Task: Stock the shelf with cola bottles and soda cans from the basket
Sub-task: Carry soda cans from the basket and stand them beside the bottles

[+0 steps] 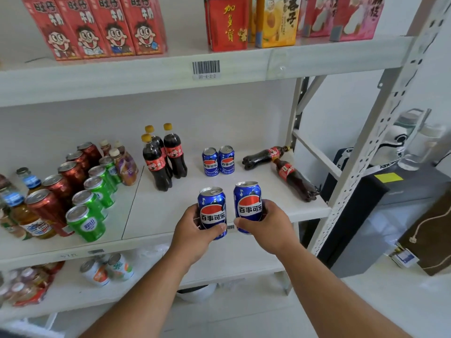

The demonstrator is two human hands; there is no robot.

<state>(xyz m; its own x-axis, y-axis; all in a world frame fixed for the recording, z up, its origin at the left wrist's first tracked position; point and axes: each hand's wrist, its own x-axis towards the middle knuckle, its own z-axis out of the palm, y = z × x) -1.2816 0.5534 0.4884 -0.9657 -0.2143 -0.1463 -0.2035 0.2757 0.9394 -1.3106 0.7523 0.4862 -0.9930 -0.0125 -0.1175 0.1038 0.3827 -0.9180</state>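
Note:
My left hand (192, 230) grips an upright blue soda can (211, 211) at the front edge of the middle shelf (156, 211). My right hand (266, 225) grips a second blue soda can (248, 206) beside it. Two more blue cans (218, 161) stand further back on the shelf. Three cola bottles (163, 157) with yellow caps stand upright to their left. Two cola bottles lie on their sides at the right end, one (264, 154) at the back and one (296, 181) nearer the front. The basket is out of view.
Rows of red cans (61, 186), green cans (95, 191) and tea bottles fill the shelf's left part. Red and yellow cartons stand on the upper shelf (170, 76). A perforated metal upright (361, 162) frames the right side, with a dark box (380, 215) beyond it.

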